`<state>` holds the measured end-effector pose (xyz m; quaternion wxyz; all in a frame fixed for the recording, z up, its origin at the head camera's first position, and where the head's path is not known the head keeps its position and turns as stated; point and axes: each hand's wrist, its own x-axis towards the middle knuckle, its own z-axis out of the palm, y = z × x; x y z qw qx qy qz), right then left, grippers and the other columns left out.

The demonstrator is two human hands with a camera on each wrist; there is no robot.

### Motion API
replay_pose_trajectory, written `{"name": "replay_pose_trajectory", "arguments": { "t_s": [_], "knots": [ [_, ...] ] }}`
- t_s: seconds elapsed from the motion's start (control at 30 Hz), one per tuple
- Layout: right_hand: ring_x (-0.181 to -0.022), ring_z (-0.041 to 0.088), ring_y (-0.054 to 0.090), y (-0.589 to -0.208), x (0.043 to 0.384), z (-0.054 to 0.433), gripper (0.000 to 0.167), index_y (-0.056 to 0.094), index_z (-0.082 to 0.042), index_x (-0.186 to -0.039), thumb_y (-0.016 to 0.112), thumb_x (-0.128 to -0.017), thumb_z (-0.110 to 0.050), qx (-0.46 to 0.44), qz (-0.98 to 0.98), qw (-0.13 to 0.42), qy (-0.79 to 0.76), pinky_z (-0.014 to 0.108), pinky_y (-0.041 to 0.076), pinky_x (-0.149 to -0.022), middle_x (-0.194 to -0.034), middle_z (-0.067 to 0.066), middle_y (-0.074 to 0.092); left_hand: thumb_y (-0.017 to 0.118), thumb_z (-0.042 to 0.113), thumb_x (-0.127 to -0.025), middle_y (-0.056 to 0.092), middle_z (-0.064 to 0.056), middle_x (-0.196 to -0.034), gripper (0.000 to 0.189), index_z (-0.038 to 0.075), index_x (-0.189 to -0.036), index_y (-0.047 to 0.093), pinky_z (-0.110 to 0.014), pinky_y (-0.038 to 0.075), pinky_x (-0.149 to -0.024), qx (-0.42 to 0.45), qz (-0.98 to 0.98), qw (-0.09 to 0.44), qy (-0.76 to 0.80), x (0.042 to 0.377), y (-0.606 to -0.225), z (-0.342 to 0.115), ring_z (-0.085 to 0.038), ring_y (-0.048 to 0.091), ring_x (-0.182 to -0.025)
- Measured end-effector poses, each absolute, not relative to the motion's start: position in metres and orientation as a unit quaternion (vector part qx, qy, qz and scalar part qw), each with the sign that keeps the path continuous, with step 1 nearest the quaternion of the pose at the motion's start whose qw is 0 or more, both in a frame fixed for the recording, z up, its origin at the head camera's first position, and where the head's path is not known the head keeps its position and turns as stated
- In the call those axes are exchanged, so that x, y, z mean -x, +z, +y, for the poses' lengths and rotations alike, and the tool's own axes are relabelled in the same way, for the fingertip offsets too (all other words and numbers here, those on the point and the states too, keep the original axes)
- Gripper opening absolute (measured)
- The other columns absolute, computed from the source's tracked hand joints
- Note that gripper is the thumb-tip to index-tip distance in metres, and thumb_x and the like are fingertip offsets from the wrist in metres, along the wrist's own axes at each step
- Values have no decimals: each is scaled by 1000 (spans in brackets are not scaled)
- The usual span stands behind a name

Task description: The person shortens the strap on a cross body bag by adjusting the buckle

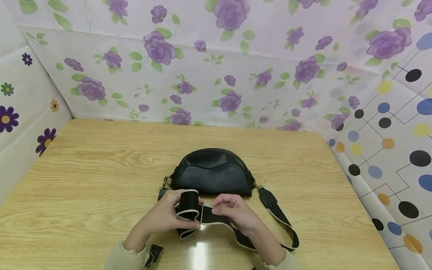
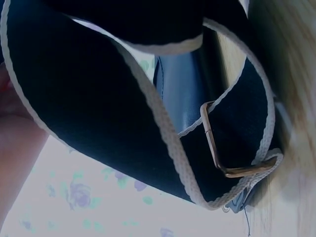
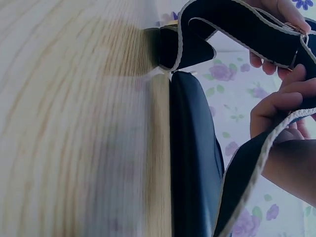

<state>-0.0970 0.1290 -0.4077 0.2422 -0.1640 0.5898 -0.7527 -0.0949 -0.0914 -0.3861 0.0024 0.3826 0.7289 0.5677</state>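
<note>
A black half-moon bag (image 1: 210,178) lies on the table just beyond both hands. Its black webbing strap (image 1: 221,217) has pale braided edges and runs between the hands. My left hand (image 1: 163,213) grips a folded loop of the strap beside a thin gold-coloured slide buckle (image 1: 201,214). The left wrist view shows the buckle (image 2: 213,143) up close, with webbing around it. On the buckle's other side, my right hand (image 1: 237,215) pinches the strap between thumb and fingers. In the right wrist view, webbing partly covers that hand (image 3: 276,111).
The strap's leather end tab (image 1: 267,197) hooks to the bag's right ring, and its webbing curves over the wooden table (image 1: 101,180). A small black piece (image 1: 155,252) shows by the left sleeve. Flower-patterned sheeting (image 1: 202,75) stands behind, with dotted sheeting (image 1: 388,168) at right.
</note>
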Motion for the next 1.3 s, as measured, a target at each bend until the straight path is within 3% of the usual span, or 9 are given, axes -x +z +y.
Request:
{"name": "replay_pose_trajectory", "arguments": {
  "t_s": [0.6,0.73,0.83,0.9,1.07,1.2,1.3],
  "knots": [
    [-71,3,55,-408,94,120,25,65,-17,-81,54,-80,6,159,566,238,-773,17,45,-63,-77,-6,62,82,12,-62,64,-3,-91,43,5,-98,61,-27,47,-69,-381,721,5,579,95,-389,-85,-12,58,-80],
    [-89,9,58,-405,94,117,25,64,-16,-78,55,-80,7,167,560,246,-774,19,45,-73,-77,-5,65,82,10,-61,63,-5,-91,42,4,-97,62,-28,47,-69,-379,719,4,583,96,-392,-82,-13,58,-80],
    [-110,18,50,-404,94,116,25,62,-16,-76,55,-81,8,172,557,255,-771,23,43,-83,-77,-3,66,83,9,-60,63,-6,-92,43,3,-97,63,-28,47,-69,-378,716,8,587,96,-395,-82,-13,58,-81],
    [-115,20,46,-403,95,116,25,62,-15,-75,55,-81,8,171,558,258,-770,24,41,-86,-78,-3,67,83,9,-60,63,-6,-92,43,3,-97,63,-28,47,-69,-381,714,7,587,97,-396,-82,-13,58,-81],
    [-103,14,54,-403,95,116,24,62,-15,-76,56,-81,7,168,561,258,-768,23,44,-82,-79,-3,66,82,11,-61,64,-6,-92,42,4,-98,62,-27,47,-68,-385,715,5,583,96,-393,-82,-13,58,-81],
    [-113,20,48,-403,95,116,21,63,-14,-79,57,-81,6,170,553,260,-773,26,41,-87,-85,-1,67,82,13,-62,64,-4,-91,42,4,-98,62,-27,48,-66,-385,726,0,570,95,-389,-83,-11,58,-80],
    [-111,22,49,-404,96,117,20,64,-12,-83,58,-80,6,168,542,267,-779,27,43,-85,-94,3,66,83,12,-60,64,-5,-89,42,4,-96,62,-26,48,-66,-388,732,-10,560,96,-388,-84,-10,57,-78]
  ]
}}
